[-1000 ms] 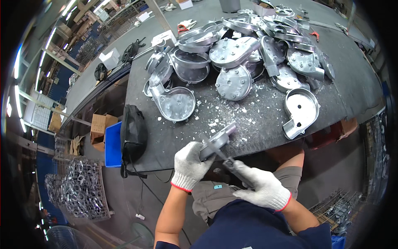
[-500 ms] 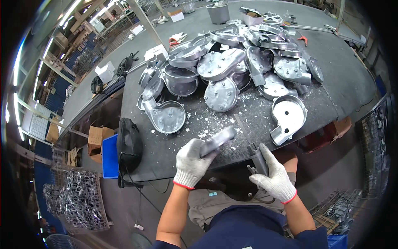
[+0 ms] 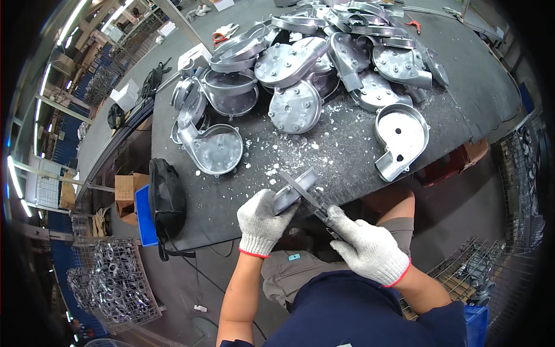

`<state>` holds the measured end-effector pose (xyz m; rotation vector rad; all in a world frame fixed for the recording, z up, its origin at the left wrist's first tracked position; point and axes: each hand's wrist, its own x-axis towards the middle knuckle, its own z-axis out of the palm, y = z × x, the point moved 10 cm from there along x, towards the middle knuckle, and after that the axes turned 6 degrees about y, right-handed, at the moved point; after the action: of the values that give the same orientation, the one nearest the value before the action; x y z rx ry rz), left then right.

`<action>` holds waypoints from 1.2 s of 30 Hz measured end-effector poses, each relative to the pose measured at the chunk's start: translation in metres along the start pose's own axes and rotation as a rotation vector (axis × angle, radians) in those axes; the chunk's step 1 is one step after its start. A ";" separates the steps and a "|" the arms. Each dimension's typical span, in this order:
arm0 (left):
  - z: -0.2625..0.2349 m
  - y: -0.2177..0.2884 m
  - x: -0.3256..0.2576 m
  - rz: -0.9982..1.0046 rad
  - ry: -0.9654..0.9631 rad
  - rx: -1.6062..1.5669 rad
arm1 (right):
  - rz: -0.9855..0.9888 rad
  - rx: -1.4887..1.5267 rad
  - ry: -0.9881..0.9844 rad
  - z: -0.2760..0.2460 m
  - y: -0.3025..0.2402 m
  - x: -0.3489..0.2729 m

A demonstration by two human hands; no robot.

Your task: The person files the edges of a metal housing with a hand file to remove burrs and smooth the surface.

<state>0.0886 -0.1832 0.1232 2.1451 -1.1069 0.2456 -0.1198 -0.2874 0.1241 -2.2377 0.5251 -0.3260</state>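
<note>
My left hand (image 3: 261,222), in a white knit glove, grips a small grey metal casting (image 3: 293,192) at the near edge of the dark workbench (image 3: 231,202). My right hand (image 3: 370,248), also gloved, holds a flat metal file (image 3: 309,195) by its handle. The file's blade lies across the top of the casting. White metal chips lie scattered on the bench just beyond the casting.
A heap of round grey cast housings (image 3: 324,63) covers the far half of the bench. Two open housings (image 3: 217,149) (image 3: 402,139) lie nearer. A black bag (image 3: 166,199) sits at the bench's left edge. Wire baskets (image 3: 113,283) of metal parts stand on the floor to the left.
My right hand has swung the file from below the bench edge up onto the casting. My left hand still holds the casting in the same place.
</note>
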 end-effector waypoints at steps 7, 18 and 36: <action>-0.001 0.003 -0.006 0.044 0.039 -0.032 | -0.040 0.082 -0.002 0.010 -0.003 0.001; -0.015 0.027 -0.009 0.056 0.079 0.196 | 0.575 1.037 -0.443 0.048 0.010 -0.030; 0.026 0.049 0.025 -0.147 -0.393 0.507 | 0.037 -0.109 0.129 -0.023 0.005 -0.011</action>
<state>0.0627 -0.2357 0.1398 2.8019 -1.1841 0.0343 -0.1399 -0.2998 0.1345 -2.3191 0.6663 -0.4340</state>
